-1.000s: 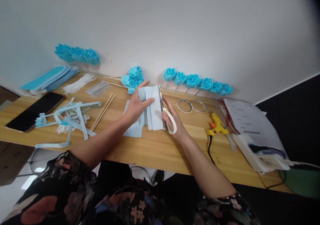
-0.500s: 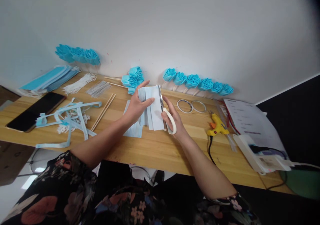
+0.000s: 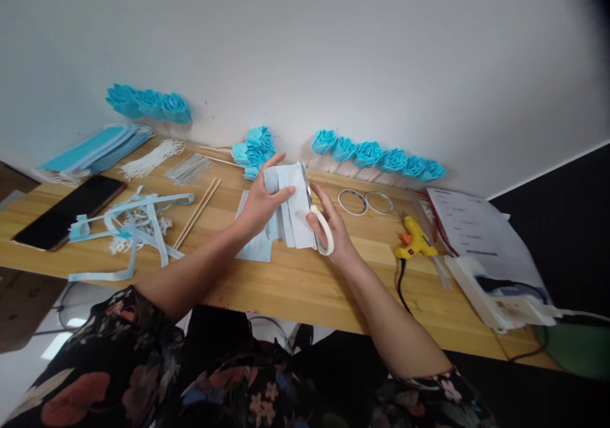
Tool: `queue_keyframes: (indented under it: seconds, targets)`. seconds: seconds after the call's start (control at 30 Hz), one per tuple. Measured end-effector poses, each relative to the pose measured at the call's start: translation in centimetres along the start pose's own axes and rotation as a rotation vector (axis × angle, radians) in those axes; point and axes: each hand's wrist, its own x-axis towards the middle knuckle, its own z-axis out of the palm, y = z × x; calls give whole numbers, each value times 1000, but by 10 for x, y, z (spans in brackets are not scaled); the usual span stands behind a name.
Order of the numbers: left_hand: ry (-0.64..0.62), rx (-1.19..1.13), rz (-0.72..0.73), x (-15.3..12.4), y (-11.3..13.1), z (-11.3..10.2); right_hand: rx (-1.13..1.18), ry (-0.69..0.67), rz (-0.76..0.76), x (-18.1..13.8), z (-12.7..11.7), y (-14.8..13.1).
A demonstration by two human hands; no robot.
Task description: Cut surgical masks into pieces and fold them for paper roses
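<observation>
My left hand (image 3: 261, 204) is closed on a pale blue, pleated piece of face-mask fabric (image 3: 296, 215), its thumb pressed across the front. In my right hand (image 3: 333, 225) is a pair of scissors (image 3: 325, 232) with cream-white handles. The blades lie along the fabric's right edge; how far apart they are is hard to see. Below the held piece, another flat pleated sheet (image 3: 255, 249) rests on the wooden table, partly covered by my left arm. Blue fabric flowers (image 3: 257, 148) on sticks lie just beyond my left hand.
On the left are cut strips (image 3: 151, 221), a phone (image 3: 69, 212), stacked face masks (image 3: 98, 148) and wooden sticks (image 3: 197, 215). To the right lie two tape rings (image 3: 352, 202), a yellow glue gun (image 3: 414, 239) and a power strip (image 3: 495, 298). More blue flowers (image 3: 368, 155) lean along the wall.
The scissors have shifted very slightly, their handles tilting a little to the left. Both hands and the fabric stay almost where they were.
</observation>
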Motion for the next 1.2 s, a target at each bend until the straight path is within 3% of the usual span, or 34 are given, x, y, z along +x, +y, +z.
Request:
queue_keyframes:
  seconds: [0.53,1.2]
  targets:
    - [-30,107,132,2,-6,-4,35,-45,26,-1,0,-5]
    - [-55,105,130,2,-9,-4,77,-9,12,-2,2,-2]
